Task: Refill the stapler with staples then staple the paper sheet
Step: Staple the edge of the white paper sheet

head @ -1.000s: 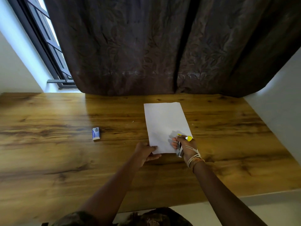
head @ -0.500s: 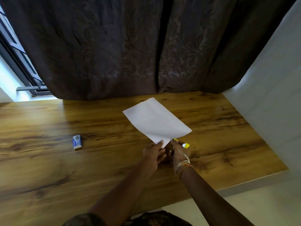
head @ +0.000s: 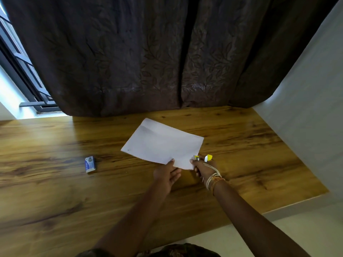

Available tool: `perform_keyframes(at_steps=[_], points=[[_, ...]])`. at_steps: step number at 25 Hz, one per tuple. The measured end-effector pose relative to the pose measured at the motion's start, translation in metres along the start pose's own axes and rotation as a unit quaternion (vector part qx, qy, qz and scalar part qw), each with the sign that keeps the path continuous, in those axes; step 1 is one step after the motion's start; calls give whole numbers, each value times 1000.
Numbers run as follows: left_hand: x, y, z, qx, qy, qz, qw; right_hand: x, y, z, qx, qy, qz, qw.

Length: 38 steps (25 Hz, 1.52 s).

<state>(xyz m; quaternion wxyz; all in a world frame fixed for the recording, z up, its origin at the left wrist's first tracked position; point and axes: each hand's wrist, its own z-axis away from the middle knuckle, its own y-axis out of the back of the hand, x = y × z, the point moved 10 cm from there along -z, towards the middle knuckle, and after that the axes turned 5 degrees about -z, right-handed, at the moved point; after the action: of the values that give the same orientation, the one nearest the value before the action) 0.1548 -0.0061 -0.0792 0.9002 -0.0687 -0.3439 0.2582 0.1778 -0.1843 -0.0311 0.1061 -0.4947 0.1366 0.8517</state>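
A white paper sheet [head: 163, 143] is held up at an angle over the wooden table [head: 55, 182]. My left hand [head: 166, 175] pinches its near edge from below, thumb on top. My right hand [head: 205, 170] grips a small yellow and metal stapler [head: 207, 158] at the sheet's near right corner; most of the stapler is hidden in the fist. A small blue and white staple box [head: 90, 164] lies on the table to the left, apart from both hands.
A dark brown curtain [head: 148, 62] hangs along the table's far edge. A white wall [head: 306, 108] borders the table on the right. A window frame [head: 16, 71] shows at the far left. The table's near edge runs at bottom right.
The sheet has turned further counter-clockwise, from upright on the table to lying nearly sideways and lifted. Both hands have stayed at its near edge, the stapler now at the near right corner.
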Motion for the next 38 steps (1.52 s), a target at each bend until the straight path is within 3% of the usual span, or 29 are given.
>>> perform_keyframes(at_steps=[2,5,13,17,22,25,28,33,35,38], points=[[11,14,-2,-17,-3,33,999,-3,0,-8,-51,-12,49,997],[11,12,-1,-69,4,-6,998,-12,-5,-10,-101,15,94,990],[1,-12,-4,-129,-2,-132,983,4,-22,6,-82,42,33,995],[8,-10,-10,-112,-26,-107,988,14,-13,9,-30,4,-29,999],[9,-11,-10,-124,-45,-89,987,26,-17,15,-95,-66,-24,993],[10,-9,-10,-132,-44,-81,987,22,-11,14,-79,-22,37,996],[8,-10,-10,-138,-39,-81,986,13,0,15,-29,45,173,983],[10,-10,-12,-139,-50,-62,987,-15,-5,23,-13,174,426,888],[11,-10,-13,-131,-51,-63,988,-20,-7,24,-11,200,449,871],[9,-10,-13,-128,-46,-66,988,-20,-5,25,-3,206,420,884]])
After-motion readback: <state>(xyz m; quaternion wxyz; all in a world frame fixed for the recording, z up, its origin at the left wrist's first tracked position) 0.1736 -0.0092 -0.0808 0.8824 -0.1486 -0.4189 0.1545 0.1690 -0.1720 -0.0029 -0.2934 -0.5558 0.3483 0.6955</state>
